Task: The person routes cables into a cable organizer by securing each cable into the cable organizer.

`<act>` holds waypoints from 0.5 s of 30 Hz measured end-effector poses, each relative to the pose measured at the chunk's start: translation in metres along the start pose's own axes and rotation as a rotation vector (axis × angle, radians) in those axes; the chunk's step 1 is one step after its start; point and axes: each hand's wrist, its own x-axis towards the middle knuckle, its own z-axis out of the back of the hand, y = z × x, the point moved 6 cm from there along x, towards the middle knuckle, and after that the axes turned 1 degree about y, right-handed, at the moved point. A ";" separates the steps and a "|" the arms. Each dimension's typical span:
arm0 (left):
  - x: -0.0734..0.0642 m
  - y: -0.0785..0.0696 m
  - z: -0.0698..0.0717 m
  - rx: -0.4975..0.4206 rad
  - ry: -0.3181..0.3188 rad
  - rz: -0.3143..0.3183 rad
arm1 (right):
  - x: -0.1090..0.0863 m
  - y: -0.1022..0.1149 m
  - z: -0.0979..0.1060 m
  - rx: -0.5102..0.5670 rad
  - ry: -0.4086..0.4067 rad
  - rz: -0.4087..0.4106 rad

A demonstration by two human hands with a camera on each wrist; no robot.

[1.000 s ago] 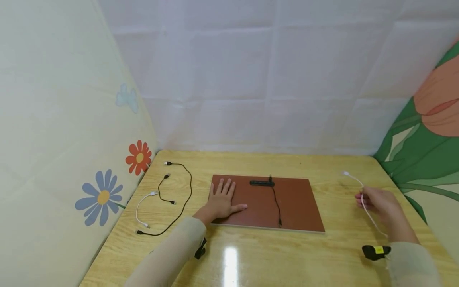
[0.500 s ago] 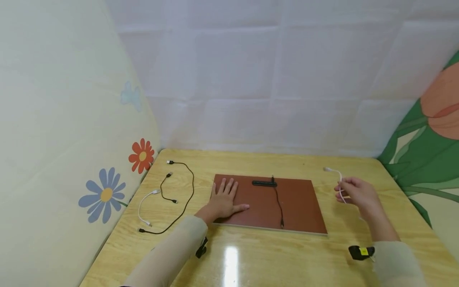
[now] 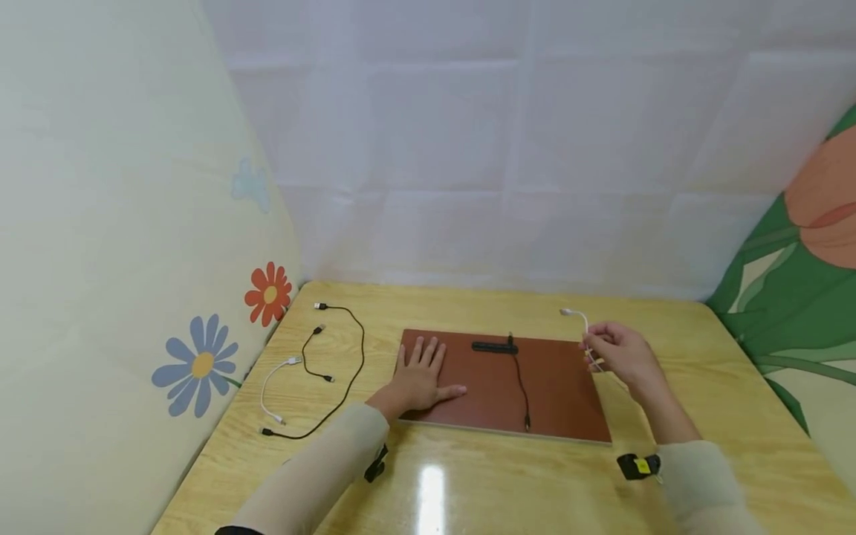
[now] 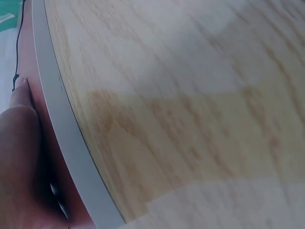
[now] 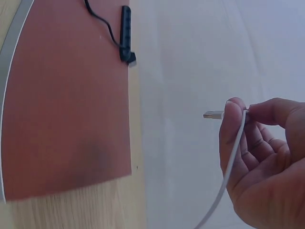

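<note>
My left hand (image 3: 416, 379) lies flat with spread fingers on the left part of a reddish-brown board (image 3: 468, 401). Above the board's right edge, my right hand (image 3: 622, 357) pinches a white USB cable (image 3: 586, 324) between thumb and fingers. In the right wrist view its USB-A plug (image 5: 213, 115) sticks out past the fingertips, and the cord trails down. A black slotted cable holder (image 3: 493, 347) sits near the board's far edge. One black cable (image 3: 520, 383) is seated at the holder's right end and runs down across the board.
Left of the board on the wooden table (image 3: 535, 475) lie a long black cable (image 3: 363, 349), a short black cable (image 3: 305, 357) and a short white cable (image 3: 264, 386). A white cloth backdrop (image 3: 414, 148) stands behind the table, with flowered cloths at both sides.
My right hand has moved left with the white USB cable, from the table's right side to the board's right edge. The left hand has stayed flat on the board.
</note>
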 end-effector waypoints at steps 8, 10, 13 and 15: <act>-0.001 0.000 -0.001 0.038 -0.007 -0.005 | 0.003 0.012 -0.025 -0.002 -0.013 0.009; 0.000 0.000 -0.001 0.055 0.000 0.000 | 0.004 0.015 -0.029 -0.029 -0.022 0.014; 0.001 -0.001 -0.001 0.089 0.014 0.009 | 0.005 0.018 -0.033 -0.070 -0.032 0.024; 0.002 -0.002 0.000 0.104 0.020 0.011 | 0.005 0.020 -0.034 -0.090 -0.042 0.037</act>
